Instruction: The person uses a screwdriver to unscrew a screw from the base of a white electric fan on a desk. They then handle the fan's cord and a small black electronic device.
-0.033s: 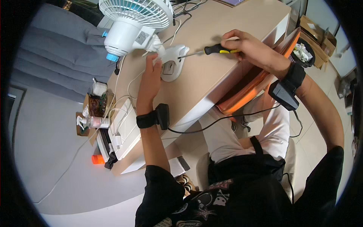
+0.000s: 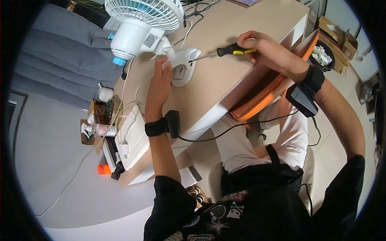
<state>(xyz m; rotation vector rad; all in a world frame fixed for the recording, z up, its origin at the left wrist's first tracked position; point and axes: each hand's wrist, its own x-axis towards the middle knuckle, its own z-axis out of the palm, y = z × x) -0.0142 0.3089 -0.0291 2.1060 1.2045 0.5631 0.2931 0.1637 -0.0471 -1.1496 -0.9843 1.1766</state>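
A white desk fan (image 2: 138, 42) with a round cage lies tipped over on the desk, its oval base (image 2: 185, 81) facing me. My left hand (image 2: 160, 82) is closed on the near left edge of that base, by the fan's neck. My right hand (image 2: 259, 50) holds a screwdriver (image 2: 231, 50) by its black and yellow handle, fingers and thumb around the handle's end. The shaft points left, and its tip meets the base near a small dark hole. A grey oval recess shows in the base below the tip.
The wooden desk (image 2: 229, 24) carries loose cables behind the fan. At left stand a pump bottle (image 2: 105, 129), a white mug (image 2: 105, 93) and a white tray (image 2: 132, 148). An orange-edged open drawer (image 2: 257, 102) is under my right forearm. A waste bin (image 2: 323, 56) and cardboard boxes (image 2: 335, 36) stand at far right.
The screwdriver's handle has turned slightly, showing its yellow parts differently, and my right fingers have shifted a little. My left hand and the fan stay in place.
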